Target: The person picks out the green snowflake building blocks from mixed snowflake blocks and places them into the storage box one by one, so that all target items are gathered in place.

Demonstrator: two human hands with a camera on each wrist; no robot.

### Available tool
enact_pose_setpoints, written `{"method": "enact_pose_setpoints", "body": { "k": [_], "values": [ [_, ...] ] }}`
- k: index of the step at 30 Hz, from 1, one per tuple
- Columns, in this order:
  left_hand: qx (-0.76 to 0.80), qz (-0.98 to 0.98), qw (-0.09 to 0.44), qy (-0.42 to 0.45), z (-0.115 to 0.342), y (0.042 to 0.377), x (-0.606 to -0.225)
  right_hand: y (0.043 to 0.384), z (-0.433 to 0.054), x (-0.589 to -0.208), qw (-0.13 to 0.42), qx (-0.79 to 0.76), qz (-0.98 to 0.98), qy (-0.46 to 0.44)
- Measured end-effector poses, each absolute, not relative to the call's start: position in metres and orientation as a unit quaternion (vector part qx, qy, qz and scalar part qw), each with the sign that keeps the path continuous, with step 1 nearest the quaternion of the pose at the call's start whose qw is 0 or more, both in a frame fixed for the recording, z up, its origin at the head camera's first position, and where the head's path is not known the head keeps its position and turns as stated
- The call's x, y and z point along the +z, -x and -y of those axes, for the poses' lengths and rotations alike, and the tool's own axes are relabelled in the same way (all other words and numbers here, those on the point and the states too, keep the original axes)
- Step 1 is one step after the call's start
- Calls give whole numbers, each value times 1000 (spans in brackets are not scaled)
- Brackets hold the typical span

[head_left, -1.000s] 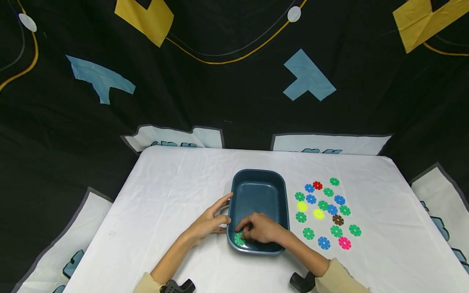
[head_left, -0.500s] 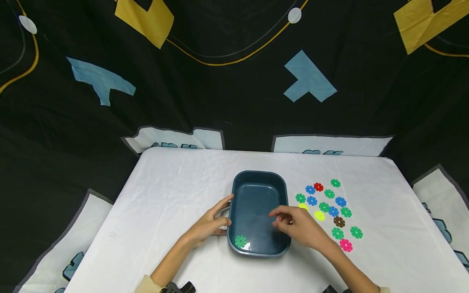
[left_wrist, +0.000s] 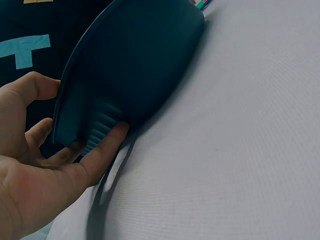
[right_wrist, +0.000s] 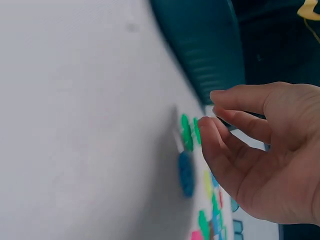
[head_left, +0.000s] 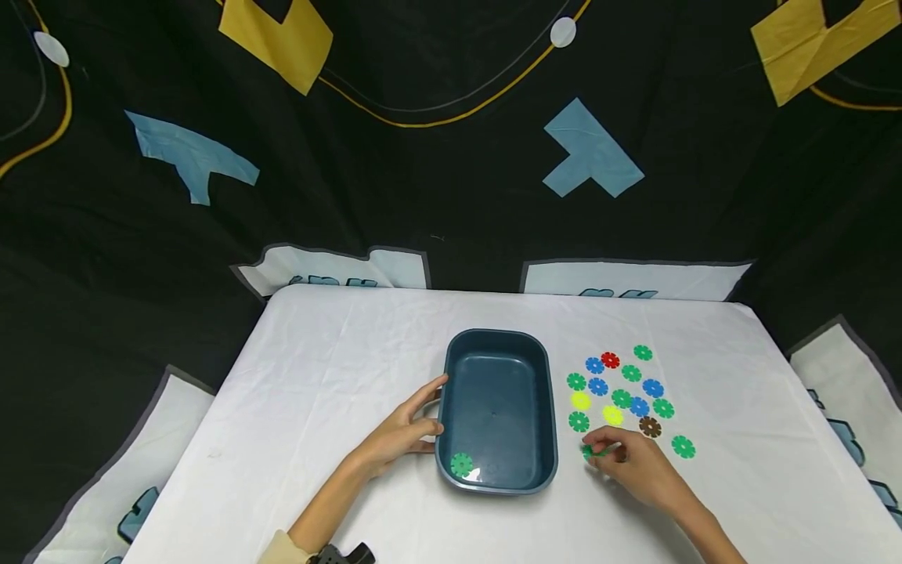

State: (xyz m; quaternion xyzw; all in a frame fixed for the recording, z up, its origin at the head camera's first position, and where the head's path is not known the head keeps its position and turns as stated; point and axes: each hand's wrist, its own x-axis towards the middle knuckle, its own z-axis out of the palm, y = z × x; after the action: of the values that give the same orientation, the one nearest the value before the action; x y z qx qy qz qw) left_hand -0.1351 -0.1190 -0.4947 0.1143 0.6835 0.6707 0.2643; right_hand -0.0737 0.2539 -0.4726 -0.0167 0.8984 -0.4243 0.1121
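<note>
A dark blue-green plastic tray (head_left: 495, 492) stands mid-table with one green notched disc (head_left: 461, 464) in its near left corner. My left hand (head_left: 398, 431) rests against the tray's left side, fingers spread; in the left wrist view the thumb touches the ribbed outer wall (left_wrist: 105, 117). To the right of the tray, my right hand (head_left: 637, 466) hovers low over the near discs, fingers bent. A green notched disc (head_left: 587, 452) shows at its fingertips. In the right wrist view a gap separates thumb and forefinger, and green (right_wrist: 186, 132) and blue (right_wrist: 186, 175) discs lie below on the table.
Several more notched discs lie scattered right of the tray, including a red one (head_left: 610, 359), a yellow one (head_left: 612, 414) and a brown one (head_left: 650, 426). A white cloth (head_left: 338, 352) covers the table. Behind it hangs a black patterned curtain (head_left: 395, 188).
My right hand has left the tray's near left corner, uncovering the green disc there, and has moved right to the discs at the near side. My left hand stays at the tray's side.
</note>
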Motion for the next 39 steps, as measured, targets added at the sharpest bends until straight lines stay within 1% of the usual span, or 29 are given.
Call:
{"method": "enact_pose_setpoints", "body": {
  "k": [4,13,32,39],
  "values": [
    [671,-684,263,-111,120,135,-495,72,-259,-484,115,-414,-903,6],
    [674,-681,263,-112,119,136,-495,76,-261,-492,99,-389,-915,26],
    [678,-677,261,-118,119,136,-497,82,-261,-493,103,-363,-926,12],
    [678,-677,262,-117,119,135,-496,81,-259,-488,108,-350,-930,18]
  ]
}}
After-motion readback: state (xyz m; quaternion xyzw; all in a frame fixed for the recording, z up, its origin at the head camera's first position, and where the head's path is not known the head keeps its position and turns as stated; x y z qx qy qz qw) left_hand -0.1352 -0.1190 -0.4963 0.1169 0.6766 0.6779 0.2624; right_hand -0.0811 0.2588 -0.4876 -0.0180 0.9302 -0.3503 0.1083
